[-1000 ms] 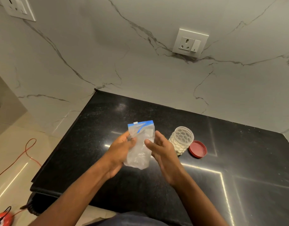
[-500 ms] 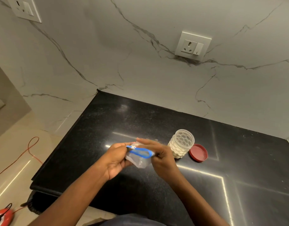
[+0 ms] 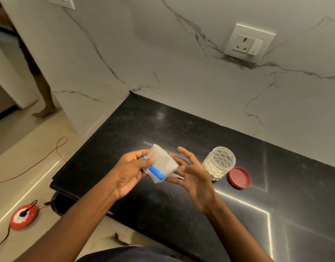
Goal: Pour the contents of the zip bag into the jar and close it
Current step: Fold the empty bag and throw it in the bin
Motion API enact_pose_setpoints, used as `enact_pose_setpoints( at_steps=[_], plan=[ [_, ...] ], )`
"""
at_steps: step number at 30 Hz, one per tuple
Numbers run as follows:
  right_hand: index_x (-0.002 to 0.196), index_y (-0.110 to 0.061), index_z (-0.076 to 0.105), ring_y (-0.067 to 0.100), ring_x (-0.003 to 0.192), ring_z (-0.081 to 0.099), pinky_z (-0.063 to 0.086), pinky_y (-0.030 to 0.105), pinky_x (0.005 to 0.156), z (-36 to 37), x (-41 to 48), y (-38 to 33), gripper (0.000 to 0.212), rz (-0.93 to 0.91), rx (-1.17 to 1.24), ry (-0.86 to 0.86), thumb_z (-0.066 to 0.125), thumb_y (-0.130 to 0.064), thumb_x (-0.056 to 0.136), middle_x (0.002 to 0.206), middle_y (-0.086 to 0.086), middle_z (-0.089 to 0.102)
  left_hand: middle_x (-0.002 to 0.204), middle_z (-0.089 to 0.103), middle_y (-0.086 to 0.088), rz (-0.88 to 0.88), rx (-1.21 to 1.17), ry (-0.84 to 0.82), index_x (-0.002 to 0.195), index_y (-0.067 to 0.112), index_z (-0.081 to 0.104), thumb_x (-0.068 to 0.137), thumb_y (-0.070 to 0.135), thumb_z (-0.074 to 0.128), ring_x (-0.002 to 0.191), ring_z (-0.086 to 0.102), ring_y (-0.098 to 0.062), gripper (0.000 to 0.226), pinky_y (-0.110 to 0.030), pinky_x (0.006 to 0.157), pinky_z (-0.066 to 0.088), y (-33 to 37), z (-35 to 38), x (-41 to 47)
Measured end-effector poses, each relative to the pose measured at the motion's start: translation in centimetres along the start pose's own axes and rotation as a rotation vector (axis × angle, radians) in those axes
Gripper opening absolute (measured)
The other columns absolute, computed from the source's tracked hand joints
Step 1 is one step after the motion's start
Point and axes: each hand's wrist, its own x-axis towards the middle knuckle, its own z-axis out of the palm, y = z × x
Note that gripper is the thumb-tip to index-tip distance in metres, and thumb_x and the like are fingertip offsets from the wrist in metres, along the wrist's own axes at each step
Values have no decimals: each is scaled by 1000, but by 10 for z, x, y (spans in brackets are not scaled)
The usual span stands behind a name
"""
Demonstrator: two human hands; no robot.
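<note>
Left hand (image 3: 131,171) pinches the crumpled zip bag (image 3: 164,161), its blue zip strip (image 3: 156,172) angled down toward the person; right hand (image 3: 193,176) spread loose beside it, gripping nothing. The open jar (image 3: 218,163) stands just past the right hand (nearer of the 2), red lid (image 3: 239,177) lying beyond.

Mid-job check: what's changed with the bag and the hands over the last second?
The zip bag has gone from upright, blue strip on top, to tipped and folded, strip toward the person. The left hand kept its grip on it; the right hand, on the bag half a second ago, has opened, fingers spread beside it. The jar and red lid stayed put on the counter, jar uncapped.
</note>
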Motion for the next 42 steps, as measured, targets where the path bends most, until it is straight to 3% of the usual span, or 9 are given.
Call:
enact_pose_setpoints(
  at_steps=[3, 7, 14, 18, 22, 29, 33, 38, 42],
  plan=[
    [140, -23, 62, 35, 120, 72, 60, 51, 98, 13, 6, 12, 61, 139, -69, -78, 84, -40, 85, 132, 12, 73, 117, 80, -10, 82, 83, 65, 122, 16, 71, 94, 2, 70, 109, 77, -26, 31, -34, 82, 66, -2, -7, -13],
    [122, -11, 75, 38, 109, 76, 64, 42, 86, 47, 17, 31, 40, 99, -69, -32, 83, -32, 88, 121, 18, 77, 125, 76, -5, 191, 214, 207, 125, 24, 69, 90, 9, 78, 114, 75, -24, 39, -41, 93, 64, 3, -30, -32],
    [105, -15, 80, 32, 101, 79, 66, 36, 78, 133, 38, 65, 22, 15, -142, 37, 83, -29, 89, 114, 10, 80, 104, 82, 6, 321, 194, 532, 120, 29, 71, 90, 32, 81, 96, 79, -11, 32, -22, 70, 63, 18, -143, -64],
    [103, -18, 78, 25, 88, 80, 67, 36, 73, 217, 55, 106, 10, -105, -333, 52, 78, -22, 94, 97, 4, 82, 101, 82, 2, 256, 132, 660, 109, 28, 77, 94, 28, 77, 96, 79, -16, 16, -26, 73, 60, 22, -246, -77],
    [98, -32, 72, 19, 80, 77, 66, 40, 65, 316, 76, 165, 7, -174, -546, 100, 75, -26, 94, 93, -2, 78, 96, 82, 4, 183, 179, 712, 103, 26, 77, 97, 19, 70, 94, 78, -14, 12, -24, 68, 56, 29, -349, -83],
    [105, -30, 55, 15, 86, 73, 60, 27, 58, 427, 123, 280, 15, 45, -676, 191, 68, -28, 97, 101, -7, 68, 86, 78, 12, 55, 264, 757, 99, 23, 76, 100, 15, 66, 84, 73, -11, 13, -18, 63, 56, 34, -479, -79],
    [110, -18, 54, 26, 92, 72, 64, 46, 74, 435, 164, 345, 18, 247, -660, 312, 65, -24, 97, 103, 4, 69, 94, 76, 8, -29, 354, 727, 99, 22, 74, 100, 16, 65, 89, 70, -13, 11, -25, 71, 53, 13, -530, -58],
    [93, -17, 62, 28, 88, 71, 60, 42, 69, 410, 225, 433, 9, 323, -778, 356, 71, -18, 92, 91, 4, 71, 104, 73, -1, -159, 410, 666, 104, 14, 72, 102, 13, 62, 98, 66, -18, 10, -30, 84, 50, -35, -582, -17],
    [114, -12, 56, 34, 98, 69, 57, 41, 73, 376, 288, 518, 27, 402, -901, 357, 69, -13, 90, 109, 12, 69, 109, 74, -4, -186, 379, 659, 109, 13, 72, 101, 15, 65, 102, 68, -20, 11, -37, 93, 52, -87, -623, 30]
  ],
)
